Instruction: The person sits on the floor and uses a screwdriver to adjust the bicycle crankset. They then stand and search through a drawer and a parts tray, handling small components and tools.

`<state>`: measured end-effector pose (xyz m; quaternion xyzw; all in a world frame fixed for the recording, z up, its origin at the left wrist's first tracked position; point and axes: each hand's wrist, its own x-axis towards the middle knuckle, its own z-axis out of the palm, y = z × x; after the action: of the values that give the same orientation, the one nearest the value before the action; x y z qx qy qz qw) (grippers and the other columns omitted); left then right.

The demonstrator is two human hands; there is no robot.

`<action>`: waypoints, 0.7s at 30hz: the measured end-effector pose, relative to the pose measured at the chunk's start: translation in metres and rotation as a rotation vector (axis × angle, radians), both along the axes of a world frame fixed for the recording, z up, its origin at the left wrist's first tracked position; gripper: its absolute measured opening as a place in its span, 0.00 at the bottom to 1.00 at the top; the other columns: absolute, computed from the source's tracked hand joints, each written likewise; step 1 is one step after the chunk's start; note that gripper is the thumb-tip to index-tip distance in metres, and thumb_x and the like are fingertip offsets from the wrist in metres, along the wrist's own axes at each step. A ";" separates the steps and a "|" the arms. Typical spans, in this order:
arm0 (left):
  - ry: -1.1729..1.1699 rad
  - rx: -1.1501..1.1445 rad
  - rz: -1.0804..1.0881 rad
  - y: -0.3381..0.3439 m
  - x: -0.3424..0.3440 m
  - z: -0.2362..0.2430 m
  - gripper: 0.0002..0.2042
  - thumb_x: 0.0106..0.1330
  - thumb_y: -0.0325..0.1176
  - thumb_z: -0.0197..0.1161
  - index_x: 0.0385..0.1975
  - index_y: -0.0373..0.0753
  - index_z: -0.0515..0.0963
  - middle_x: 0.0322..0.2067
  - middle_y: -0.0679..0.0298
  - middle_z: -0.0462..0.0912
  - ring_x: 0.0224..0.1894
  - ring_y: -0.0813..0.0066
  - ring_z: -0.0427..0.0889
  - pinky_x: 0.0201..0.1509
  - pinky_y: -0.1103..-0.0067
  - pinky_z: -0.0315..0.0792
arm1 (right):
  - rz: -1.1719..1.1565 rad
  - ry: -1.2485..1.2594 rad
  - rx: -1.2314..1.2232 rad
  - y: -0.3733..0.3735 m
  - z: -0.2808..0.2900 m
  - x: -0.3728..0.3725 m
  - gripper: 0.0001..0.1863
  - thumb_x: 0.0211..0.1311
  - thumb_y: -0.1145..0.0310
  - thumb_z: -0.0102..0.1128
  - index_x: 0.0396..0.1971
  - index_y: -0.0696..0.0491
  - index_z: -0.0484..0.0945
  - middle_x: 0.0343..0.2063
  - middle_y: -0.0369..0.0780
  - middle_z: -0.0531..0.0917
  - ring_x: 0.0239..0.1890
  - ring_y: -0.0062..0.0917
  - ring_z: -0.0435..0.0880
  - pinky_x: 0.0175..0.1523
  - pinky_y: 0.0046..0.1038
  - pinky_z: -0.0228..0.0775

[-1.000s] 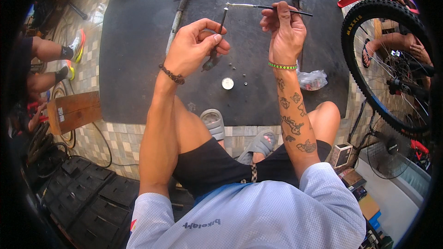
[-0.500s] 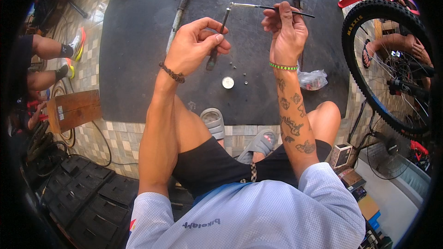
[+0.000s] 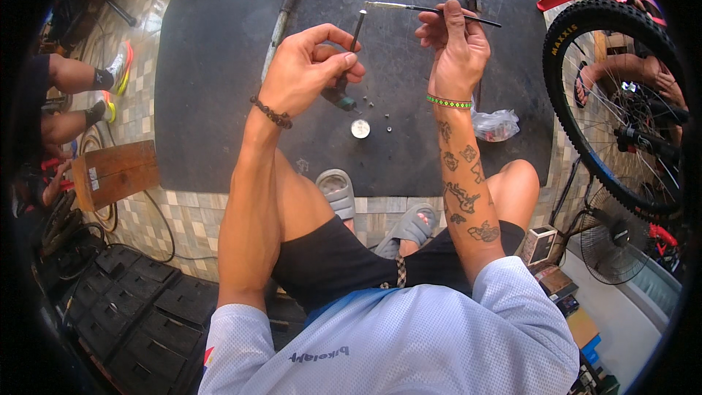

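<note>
My left hand (image 3: 314,66) pinches a screwdriver (image 3: 357,31) by its dark shaft. Its tip points up and carries a small pale piece, perhaps a bolt head; the dark green handle hangs below my fingers. In my right hand (image 3: 457,47) is a thin paintbrush (image 3: 420,9), black-handled with a silvery ferrule, held level between thumb and fingers. The brush's whitish tip sits just above the screwdriver's tip, and whether they touch I cannot tell. Below, on the black mat (image 3: 219,124), stands a small round tub (image 3: 360,129) of white paste, with several tiny metal parts (image 3: 387,115) beside it.
A clear plastic bag (image 3: 496,126) lies right of my right wrist. Metal stand legs (image 3: 287,11) cross the mat's far side. A bicycle wheel (image 3: 567,124) and a fan (image 3: 618,241) stand at right, a wooden block (image 3: 121,175) at left. Other people sit at both sides.
The brush tip has shifted slightly up from the screwdriver's tip. The screwdriver's handle has swung toward the tub under my left hand. Both hands have barely moved.
</note>
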<state>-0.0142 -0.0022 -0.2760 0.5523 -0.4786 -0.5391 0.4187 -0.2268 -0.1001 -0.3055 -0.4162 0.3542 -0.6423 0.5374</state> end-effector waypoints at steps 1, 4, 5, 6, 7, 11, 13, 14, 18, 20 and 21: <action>-0.013 0.001 0.000 0.000 0.000 0.000 0.10 0.79 0.34 0.68 0.53 0.37 0.82 0.40 0.59 0.94 0.43 0.74 0.94 0.43 0.85 0.81 | 0.003 -0.002 -0.003 0.001 0.001 0.000 0.17 0.77 0.56 0.71 0.40 0.56 0.84 0.31 0.46 0.93 0.26 0.25 0.90 0.31 0.23 0.76; -0.031 0.005 0.004 -0.001 0.001 -0.001 0.10 0.79 0.34 0.69 0.53 0.37 0.82 0.40 0.58 0.94 0.43 0.74 0.94 0.43 0.83 0.83 | 0.016 -0.005 -0.016 0.004 0.003 0.001 0.17 0.77 0.56 0.71 0.40 0.56 0.83 0.31 0.46 0.93 0.26 0.25 0.90 0.31 0.23 0.76; -0.023 0.010 0.009 -0.001 0.001 -0.002 0.10 0.78 0.34 0.69 0.52 0.37 0.82 0.40 0.58 0.94 0.43 0.74 0.94 0.44 0.83 0.84 | 0.021 -0.006 -0.021 0.004 0.004 0.002 0.17 0.77 0.56 0.71 0.41 0.56 0.83 0.31 0.46 0.93 0.26 0.25 0.90 0.31 0.23 0.76; -0.014 0.012 0.011 -0.001 0.001 -0.001 0.10 0.78 0.34 0.69 0.52 0.37 0.82 0.40 0.58 0.94 0.42 0.73 0.94 0.44 0.82 0.85 | 0.023 -0.003 -0.023 0.004 0.004 0.002 0.17 0.77 0.56 0.71 0.41 0.56 0.83 0.31 0.46 0.93 0.26 0.25 0.90 0.31 0.23 0.76; -0.012 0.015 0.026 -0.002 -0.001 0.000 0.10 0.77 0.32 0.69 0.51 0.36 0.82 0.39 0.58 0.94 0.41 0.75 0.94 0.43 0.83 0.84 | 0.026 0.001 -0.025 0.004 0.004 0.002 0.17 0.77 0.56 0.71 0.41 0.57 0.83 0.31 0.46 0.93 0.26 0.25 0.90 0.31 0.23 0.76; 0.009 0.036 0.061 -0.001 -0.004 0.004 0.08 0.76 0.29 0.70 0.49 0.34 0.83 0.37 0.59 0.94 0.39 0.77 0.93 0.41 0.83 0.83 | 0.035 0.004 -0.027 0.005 0.005 0.003 0.17 0.77 0.56 0.70 0.41 0.57 0.83 0.31 0.47 0.93 0.26 0.25 0.90 0.31 0.23 0.76; 0.010 0.037 0.048 -0.001 -0.002 0.003 0.09 0.76 0.31 0.70 0.49 0.35 0.83 0.38 0.59 0.94 0.40 0.76 0.93 0.42 0.82 0.84 | 0.040 -0.002 -0.035 0.006 0.005 0.005 0.17 0.77 0.56 0.70 0.41 0.57 0.83 0.31 0.47 0.93 0.26 0.25 0.90 0.31 0.23 0.76; 0.002 0.031 0.034 -0.001 0.000 0.000 0.10 0.76 0.32 0.71 0.50 0.36 0.82 0.38 0.58 0.94 0.41 0.74 0.94 0.43 0.82 0.85 | 0.043 -0.005 -0.039 0.006 0.005 0.006 0.17 0.77 0.56 0.70 0.41 0.57 0.83 0.31 0.47 0.93 0.26 0.25 0.90 0.31 0.23 0.76; -0.025 0.032 0.028 -0.001 0.000 0.002 0.11 0.76 0.34 0.72 0.50 0.37 0.82 0.39 0.58 0.94 0.41 0.73 0.94 0.43 0.81 0.86 | 0.053 -0.016 -0.018 0.005 0.005 0.007 0.17 0.77 0.56 0.71 0.41 0.57 0.83 0.31 0.47 0.93 0.26 0.26 0.91 0.31 0.23 0.76; -0.031 0.026 0.023 -0.001 -0.001 0.001 0.11 0.76 0.34 0.72 0.50 0.37 0.82 0.39 0.58 0.94 0.41 0.73 0.94 0.42 0.81 0.86 | 0.056 -0.011 -0.024 0.005 0.004 0.007 0.17 0.77 0.56 0.71 0.40 0.57 0.83 0.31 0.47 0.93 0.26 0.26 0.91 0.31 0.23 0.77; -0.035 0.024 0.021 -0.001 -0.001 0.001 0.11 0.76 0.34 0.72 0.50 0.37 0.82 0.39 0.58 0.94 0.41 0.73 0.94 0.42 0.81 0.86 | 0.052 -0.010 -0.025 0.005 0.004 0.007 0.17 0.77 0.56 0.71 0.40 0.57 0.83 0.31 0.47 0.93 0.27 0.26 0.91 0.31 0.23 0.77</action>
<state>-0.0147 -0.0034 -0.2749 0.5716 -0.4734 -0.5306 0.4095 -0.2197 -0.0947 -0.3016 -0.4289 0.3326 -0.6344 0.5504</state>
